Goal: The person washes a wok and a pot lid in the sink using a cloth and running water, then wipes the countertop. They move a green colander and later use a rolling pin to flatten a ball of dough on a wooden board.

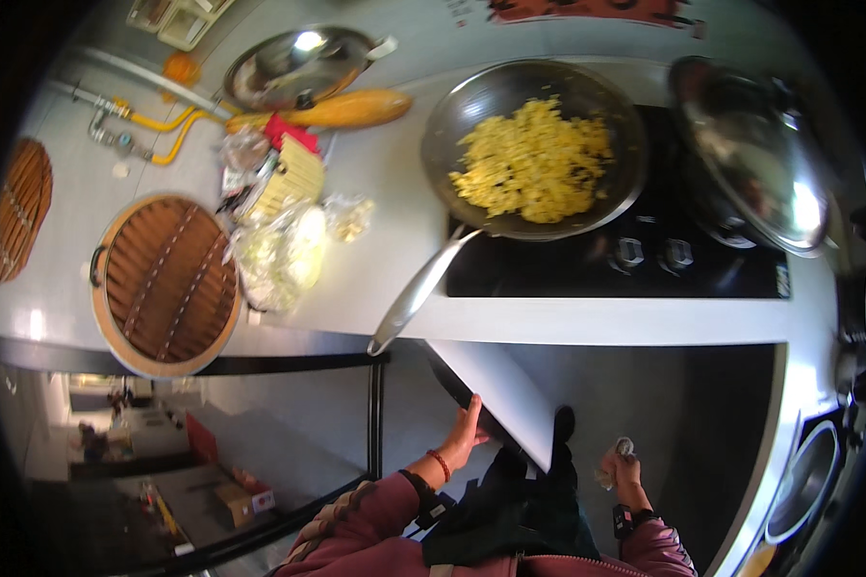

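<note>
My left hand (466, 433) rests on the dark edge of a white hinged panel (505, 397), which stands at an angle below the counter. Held low at the lower right, my right hand (626, 470) closes on a small bunched item (608, 469), pale pink and grey, that looks like a crumpled bag or cloth. Above them, a steel wok (439, 155) with yellow, egg-like chopped food (538, 162) sits on the black cooktop (548, 270), its handle pointing toward the lower left. A domed metal lid (758, 159) leans at the cooktop's right.
A round wooden board (173, 281) overhangs the counter's front edge at left. Beside it lie a bagged cabbage (285, 252), a long orange-yellow squash (353, 108) and another glass-like lid (299, 68). A dark pan (802, 483) stands at far right. The wok handle juts past the counter edge.
</note>
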{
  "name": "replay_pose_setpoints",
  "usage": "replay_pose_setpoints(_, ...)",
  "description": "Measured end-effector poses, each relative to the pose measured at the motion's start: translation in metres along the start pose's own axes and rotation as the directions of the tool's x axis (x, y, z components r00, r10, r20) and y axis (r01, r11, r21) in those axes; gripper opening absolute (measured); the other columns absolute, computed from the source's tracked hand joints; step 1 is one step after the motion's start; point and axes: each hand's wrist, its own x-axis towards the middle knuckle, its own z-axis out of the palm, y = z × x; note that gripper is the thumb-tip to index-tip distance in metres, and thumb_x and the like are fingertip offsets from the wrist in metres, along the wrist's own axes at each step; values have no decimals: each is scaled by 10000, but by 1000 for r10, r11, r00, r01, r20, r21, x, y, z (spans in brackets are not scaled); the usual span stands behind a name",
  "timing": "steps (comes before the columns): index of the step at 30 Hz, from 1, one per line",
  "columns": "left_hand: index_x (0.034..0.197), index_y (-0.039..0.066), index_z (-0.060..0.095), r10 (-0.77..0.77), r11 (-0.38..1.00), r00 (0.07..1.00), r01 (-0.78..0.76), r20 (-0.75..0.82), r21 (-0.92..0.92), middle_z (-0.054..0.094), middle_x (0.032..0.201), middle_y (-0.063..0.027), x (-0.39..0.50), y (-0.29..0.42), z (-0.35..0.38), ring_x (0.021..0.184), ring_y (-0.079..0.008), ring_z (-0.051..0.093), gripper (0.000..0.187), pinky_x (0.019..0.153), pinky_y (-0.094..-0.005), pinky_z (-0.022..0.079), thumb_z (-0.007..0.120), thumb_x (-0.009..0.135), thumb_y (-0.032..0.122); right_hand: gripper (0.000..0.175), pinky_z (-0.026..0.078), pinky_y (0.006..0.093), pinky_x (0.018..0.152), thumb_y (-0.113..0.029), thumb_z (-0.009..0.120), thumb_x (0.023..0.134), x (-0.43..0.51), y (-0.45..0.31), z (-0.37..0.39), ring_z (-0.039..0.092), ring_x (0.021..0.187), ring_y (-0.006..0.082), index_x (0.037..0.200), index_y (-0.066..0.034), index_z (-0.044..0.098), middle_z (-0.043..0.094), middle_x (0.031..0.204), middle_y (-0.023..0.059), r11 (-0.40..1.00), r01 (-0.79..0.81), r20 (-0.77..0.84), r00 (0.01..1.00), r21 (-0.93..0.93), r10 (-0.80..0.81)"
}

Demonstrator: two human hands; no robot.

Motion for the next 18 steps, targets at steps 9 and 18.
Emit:
replay_pose_setpoints(9, 1590, 117, -123, -130, 948, 804, 273, 581, -166, 314, 1564, -171, -32, 80, 148, 1273, -365, 520, 1316, 1002, -513, 488, 658, 764, 781, 369, 553, 309, 699, -361, 740, 929, -158, -77, -89, 675, 797, 139, 1100, -39, 687, 696, 911, 23, 906, 124, -15, 992, 405, -129)
replay_pose_setpoints(18, 1530, 36, 282, -125, 827, 662, 481, 739, -291, 414, 1504, -108, 6, 120, 175, 1290, -294, 494, 1205, 1020, -488, 463, 830, 667, 673, 274, 570, 312, 757, -161, 609, 932, -272, -15, -96, 697, 840, 141, 1149, -29, 710, 741, 970, 55, 880, 311, -649, 761, 358, -5)
